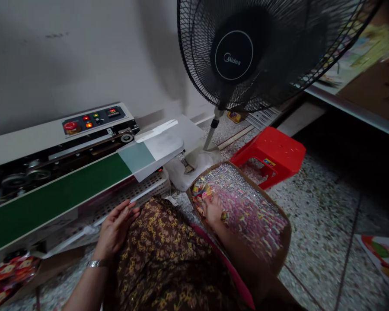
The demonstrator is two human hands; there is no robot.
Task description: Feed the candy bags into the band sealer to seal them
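My right hand reaches down into a cardboard box of small shiny pink, white and silver wrapped pieces. Its fingers curl over a cluster of red and yellow packets at the box's left end; the fingertips are partly hidden among them. My left hand, with a metal band at the wrist, hovers beside my patterned clothing, before the conveyor. Its fingers are loosely bent and apart, and I see nothing held in them.
A machine with a green conveyor belt and lit control panel runs along the left. Below it are a perforated basket and red packages. A standing fan and red stool stand beyond the box.
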